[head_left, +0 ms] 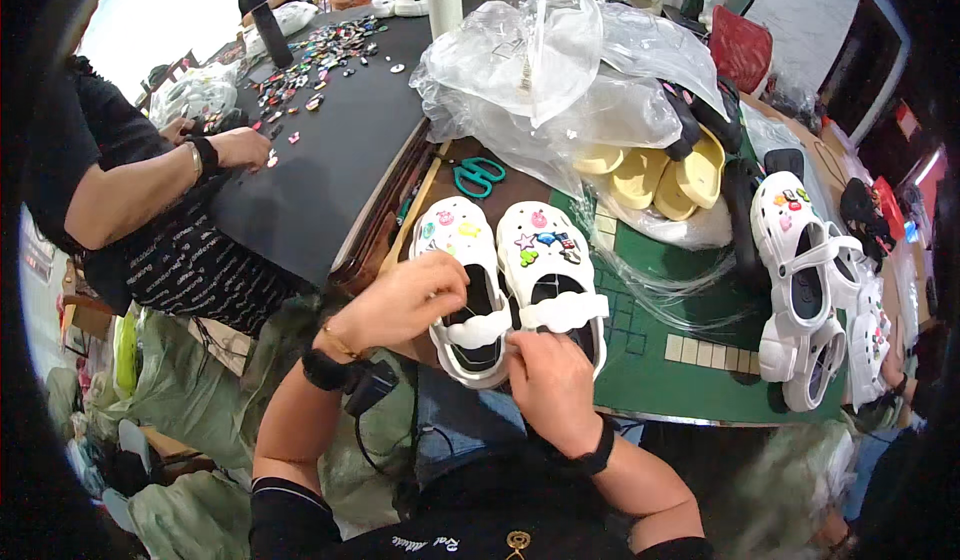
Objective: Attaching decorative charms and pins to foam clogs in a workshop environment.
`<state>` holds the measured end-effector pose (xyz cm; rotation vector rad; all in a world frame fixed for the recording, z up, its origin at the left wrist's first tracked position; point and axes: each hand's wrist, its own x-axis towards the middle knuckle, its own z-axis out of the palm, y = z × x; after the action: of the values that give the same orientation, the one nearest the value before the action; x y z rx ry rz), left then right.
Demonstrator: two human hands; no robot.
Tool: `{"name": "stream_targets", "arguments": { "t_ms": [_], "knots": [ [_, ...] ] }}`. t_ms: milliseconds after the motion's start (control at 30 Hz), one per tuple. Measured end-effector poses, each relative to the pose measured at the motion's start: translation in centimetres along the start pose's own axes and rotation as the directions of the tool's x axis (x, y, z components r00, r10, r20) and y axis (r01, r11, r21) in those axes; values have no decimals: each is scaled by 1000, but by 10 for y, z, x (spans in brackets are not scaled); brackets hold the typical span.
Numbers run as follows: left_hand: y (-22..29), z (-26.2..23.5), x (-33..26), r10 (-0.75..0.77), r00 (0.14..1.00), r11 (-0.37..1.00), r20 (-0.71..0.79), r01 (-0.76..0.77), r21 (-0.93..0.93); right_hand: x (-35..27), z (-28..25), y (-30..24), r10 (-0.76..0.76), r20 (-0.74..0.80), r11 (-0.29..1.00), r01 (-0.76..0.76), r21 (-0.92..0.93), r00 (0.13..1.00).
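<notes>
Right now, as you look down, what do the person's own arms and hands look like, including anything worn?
The left hand and right hand are gloveless. At left: a thin gold-coloured bracelet, black wristband, dark boxy device and dark cable. At right: a black band. Short black sleeves; the left has a thin pale line.

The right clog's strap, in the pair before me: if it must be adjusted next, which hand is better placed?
Probably the right hand: it is at the heel end of the right clog, close to the strap. The left hand is farther, over the left clog.
</notes>
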<state>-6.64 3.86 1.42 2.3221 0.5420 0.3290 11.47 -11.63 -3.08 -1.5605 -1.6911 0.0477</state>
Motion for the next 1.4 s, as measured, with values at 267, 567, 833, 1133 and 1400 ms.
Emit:
{"name": "stream_targets", "arguments": {
  "t_ms": [267, 567, 833, 1133, 1400],
  "knots": [
    [7, -36, -13, -324, 805, 876, -497, 58, -478, -32, -64, 34, 135, -28, 978, -138, -159, 990],
    [68, 1, 48, -394, 909, 474, -139, 72, -878, -43, -65, 14, -90, 7, 995, 90, -44, 996],
    [64, 48, 95, -133, 976, 964, -170, 87, -252, -34, -49, 32, -197, 83, 980, 193, 49, 977],
    [46, 58, 117, -113, 993, 994, -24, 113, 6, -10, -56, 60, -219, 144, 974, 209, 83, 965],
    [60, 45, 124, -178, 982, 982, 63, 173, 70, -9, -30, 69, -266, 40, 961, 261, 92, 963]
  ]
}}
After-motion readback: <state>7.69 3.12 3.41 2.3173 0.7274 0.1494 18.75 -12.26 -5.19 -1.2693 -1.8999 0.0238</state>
